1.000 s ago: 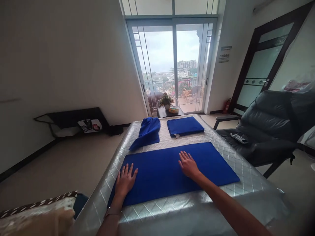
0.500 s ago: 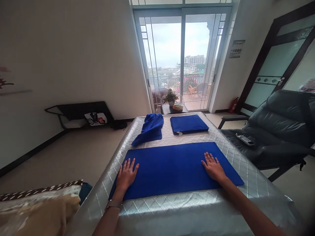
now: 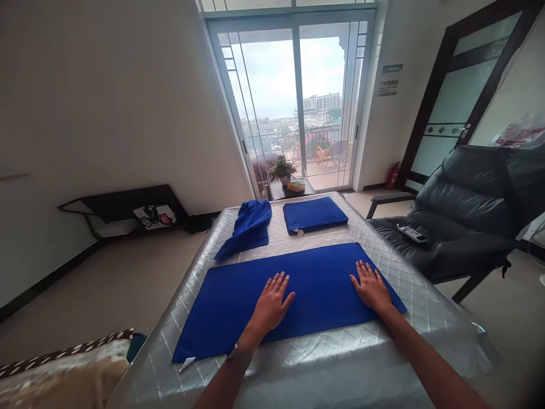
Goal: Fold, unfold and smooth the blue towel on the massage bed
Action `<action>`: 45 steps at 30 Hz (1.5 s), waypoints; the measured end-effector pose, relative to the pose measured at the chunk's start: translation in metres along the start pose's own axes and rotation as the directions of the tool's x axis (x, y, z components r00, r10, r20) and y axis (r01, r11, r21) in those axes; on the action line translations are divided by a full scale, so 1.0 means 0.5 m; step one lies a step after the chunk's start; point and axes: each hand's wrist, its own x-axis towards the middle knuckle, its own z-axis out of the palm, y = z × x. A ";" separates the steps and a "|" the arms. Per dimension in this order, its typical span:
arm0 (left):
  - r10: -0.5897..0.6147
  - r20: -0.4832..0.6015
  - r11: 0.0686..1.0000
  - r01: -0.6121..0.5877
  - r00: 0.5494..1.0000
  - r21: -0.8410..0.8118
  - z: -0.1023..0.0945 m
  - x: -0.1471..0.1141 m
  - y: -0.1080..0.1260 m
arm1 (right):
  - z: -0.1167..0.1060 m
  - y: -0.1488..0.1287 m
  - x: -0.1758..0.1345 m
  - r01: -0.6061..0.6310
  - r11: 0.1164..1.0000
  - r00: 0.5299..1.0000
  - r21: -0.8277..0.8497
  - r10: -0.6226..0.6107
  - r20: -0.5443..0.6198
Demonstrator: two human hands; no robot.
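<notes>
A blue cloth (image 3: 230, 301), folded into a long flat rectangle, lies across the near part of the table, a white tag at its near left corner. My left hand (image 3: 272, 301) rests on it around the middle, fingers stretched out and palm down. Flat on its right end lies my right hand (image 3: 371, 287), fingers also extended. Neither hand grips anything. Beyond the cloth, a crumpled blue cloth (image 3: 249, 227) lies at the left, and a neatly folded stack of blue cloth (image 3: 315, 215) with a white tag sits at the right.
A silvery quilted cover (image 3: 323, 352) drapes the table. To the right stands a dark reclining chair (image 3: 464, 210) with a remote-like device (image 3: 412, 233) on its seat. Past the far edge, a small table holds a potted plant (image 3: 283, 169). Patterned bedding (image 3: 63, 363) is at the lower left.
My left hand has slid right along the cloth, from its left end to about the middle. My right hand stays near the right end. The view has shifted slightly to the right.
</notes>
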 end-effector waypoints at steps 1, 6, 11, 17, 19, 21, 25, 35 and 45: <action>0.019 0.049 1.000 -0.018 0.999 -0.014 0.005 0.011 0.023 | -0.001 0.001 0.000 0.002 1.000 1.000 0.003 -0.002 0.001; -0.099 0.186 0.995 0.097 0.978 0.020 0.020 -0.015 -0.003 | 0.000 0.002 -0.001 -0.003 1.000 1.000 0.019 0.003 0.008; -0.390 0.116 0.915 0.370 0.913 0.162 0.020 -0.161 -0.192 | 0.002 -0.001 -0.002 -0.008 1.000 1.000 0.000 0.008 -0.002; -0.516 0.007 0.823 0.493 0.857 0.283 0.016 -0.285 -0.322 | -0.002 0.000 0.000 -0.008 0.999 1.000 -0.039 0.009 0.005; -0.496 0.021 0.826 0.464 0.868 0.320 0.013 -0.288 -0.317 | -0.009 -0.002 -0.001 -0.027 0.999 1.000 -0.047 0.027 -0.008; -0.499 0.032 0.818 0.458 0.866 0.347 0.011 -0.283 -0.306 | -0.020 -0.018 -0.008 -0.042 0.998 0.998 -0.055 0.039 -0.051; -0.472 0.027 0.836 0.437 0.881 0.333 0.007 -0.280 -0.299 | -0.050 -0.123 -0.048 0.082 0.997 0.992 -0.014 -0.083 -0.098; -0.451 -0.016 0.860 0.439 0.893 0.258 -0.006 -0.289 -0.294 | -0.037 -0.375 -0.122 0.454 0.846 0.866 0.280 -0.493 0.084; -0.463 0.089 0.832 0.398 0.882 0.385 -0.003 -0.295 -0.305 | 0.002 0.034 -0.070 0.050 0.998 0.998 0.023 -0.051 0.037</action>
